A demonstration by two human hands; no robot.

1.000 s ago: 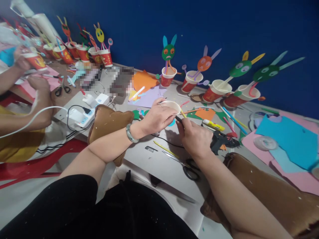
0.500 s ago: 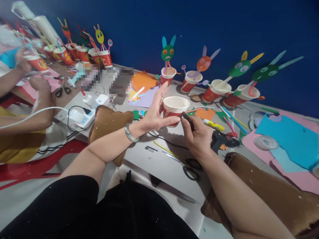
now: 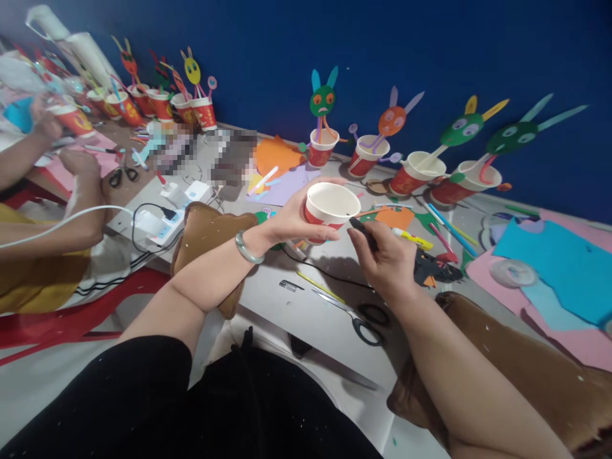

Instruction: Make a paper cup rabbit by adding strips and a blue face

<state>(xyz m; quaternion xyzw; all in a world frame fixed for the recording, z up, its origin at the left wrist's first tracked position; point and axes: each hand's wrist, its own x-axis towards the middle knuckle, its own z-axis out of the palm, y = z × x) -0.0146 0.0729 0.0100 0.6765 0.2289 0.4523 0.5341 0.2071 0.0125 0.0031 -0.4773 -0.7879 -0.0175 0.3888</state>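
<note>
A red and white paper cup (image 3: 333, 203) is held upright in my left hand (image 3: 299, 220), the thumb across its front and the fingers behind it. My right hand (image 3: 385, 252), just right of the cup, is closed on a small black object (image 3: 364, 233) whose tip points at the cup's rim; what it is I cannot tell. Below the hands, black-handled scissors (image 3: 366, 325) lie on the grey table (image 3: 282, 319) beside a yellow strip (image 3: 318, 286) and a small black clip-like piece (image 3: 291, 285).
Cups with paper rabbit figures (image 3: 322, 150) line the blue wall. A black glue gun (image 3: 437, 268), yellow marker (image 3: 414, 239), blue paper (image 3: 559, 268) and tape roll (image 3: 514, 273) lie right. A power strip (image 3: 167, 223) stands left, near another person's arms (image 3: 79, 210).
My left hand has closed around the cup, which has shifted slightly left and tilted a little. My right hand has moved slightly right, still holding the black object.
</note>
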